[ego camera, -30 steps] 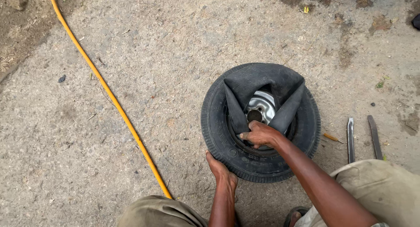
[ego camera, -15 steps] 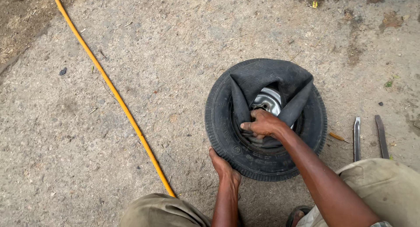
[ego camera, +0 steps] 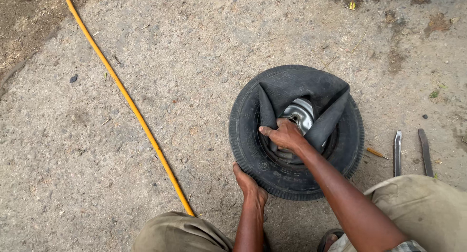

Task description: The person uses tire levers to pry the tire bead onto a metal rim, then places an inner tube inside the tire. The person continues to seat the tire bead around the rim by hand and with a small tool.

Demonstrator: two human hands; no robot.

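The tyre [ego camera: 296, 135] lay flat on the concrete ground [ego camera: 194, 86], likely heavy and stiff; the left hand [ego camera: 247, 181] gripped its near edge; the right hand [ego camera: 283, 134] clutched the soft, floppy inner tube [ego camera: 304, 89].

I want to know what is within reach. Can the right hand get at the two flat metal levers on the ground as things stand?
Probably yes. The right hand is inside the tyre; the levers lie on bare ground just right of it, nothing between.
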